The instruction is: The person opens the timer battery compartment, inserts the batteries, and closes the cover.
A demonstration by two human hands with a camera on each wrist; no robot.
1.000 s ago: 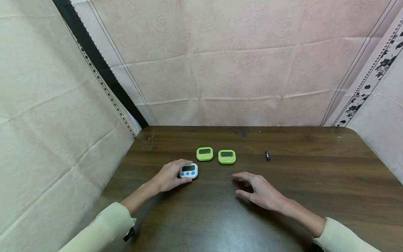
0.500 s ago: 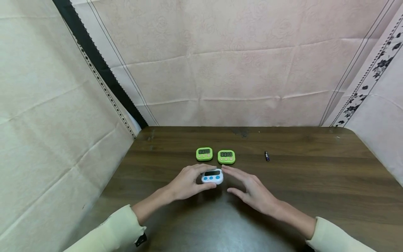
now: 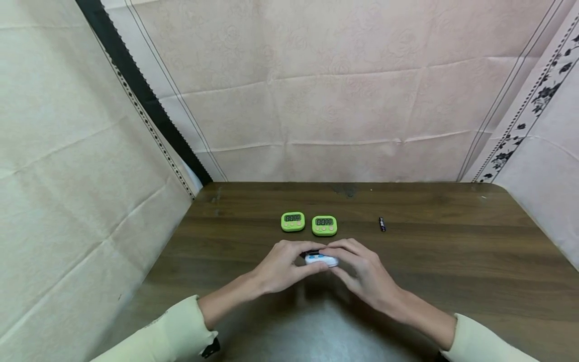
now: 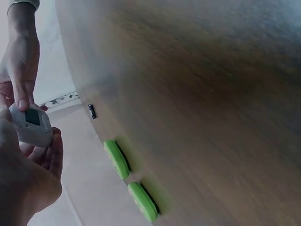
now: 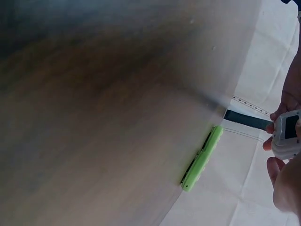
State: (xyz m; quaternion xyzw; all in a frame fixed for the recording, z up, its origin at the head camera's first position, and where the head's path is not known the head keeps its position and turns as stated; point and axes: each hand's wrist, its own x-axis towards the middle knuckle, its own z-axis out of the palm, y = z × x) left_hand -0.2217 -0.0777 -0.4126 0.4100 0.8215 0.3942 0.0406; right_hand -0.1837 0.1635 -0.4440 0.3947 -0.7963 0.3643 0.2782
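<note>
A white digital timer (image 3: 321,260) with blue buttons is between my two hands, tipped so its face is foreshortened in the head view. My left hand (image 3: 289,267) grips one end, thumb along the near side and fingers along the far side. At the other end my right hand (image 3: 367,271) pinches it between thumb and fingers. Both wrist views show the timer (image 4: 32,123) raised above the table, its dark screen (image 5: 291,127) visible. Just beyond the hands, two green timers (image 3: 292,221) lie side by side on the table.
A small dark battery (image 3: 382,224) lies to the right of the green timers on the brown wooden table (image 3: 434,236). Pale cloth (image 3: 344,100) hangs behind the table's far edge, and more cloth (image 3: 90,201) covers the left side.
My left hand has carried the white timer right, toward the middle, and it is now tilted. The right hand has moved in and taken hold of the timer's other end.
</note>
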